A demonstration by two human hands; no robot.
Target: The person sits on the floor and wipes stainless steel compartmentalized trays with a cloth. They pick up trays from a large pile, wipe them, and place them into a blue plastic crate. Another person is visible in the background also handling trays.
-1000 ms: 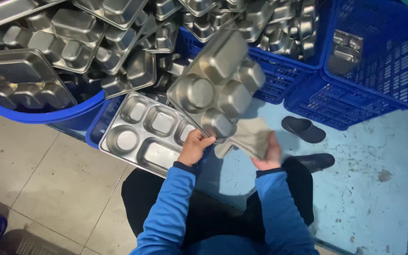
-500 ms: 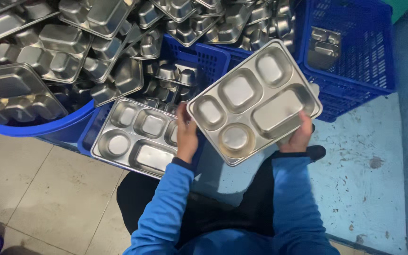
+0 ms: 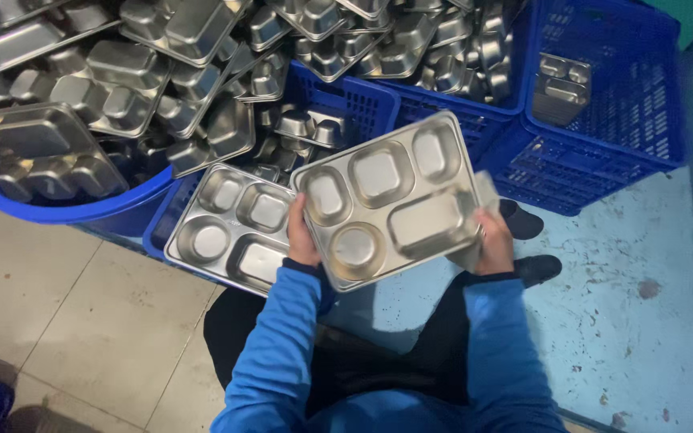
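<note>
A steel compartment tray (image 3: pixel 387 196) is held face up between both hands above my lap. My left hand (image 3: pixel 301 237) grips its left edge. My right hand (image 3: pixel 492 240) grips its right edge together with a grey cloth (image 3: pixel 483 196) that shows at the tray's right side. Both arms wear blue sleeves. A second steel tray (image 3: pixel 230 228) lies face up just left of the held one, resting on a blue crate.
A round blue tub (image 3: pixel 82 204) at the left is heaped with steel trays. Blue plastic crates (image 3: pixel 603 120) at the top and right hold more trays; the right one is nearly empty. Dark shoes (image 3: pixel 535 269) rest on the stained floor. Beige tiles lie at the lower left.
The tray was tilted on edge while my right hand held the cloth loose; it has since turned face up, and both hands grip its sides lower in the view.
</note>
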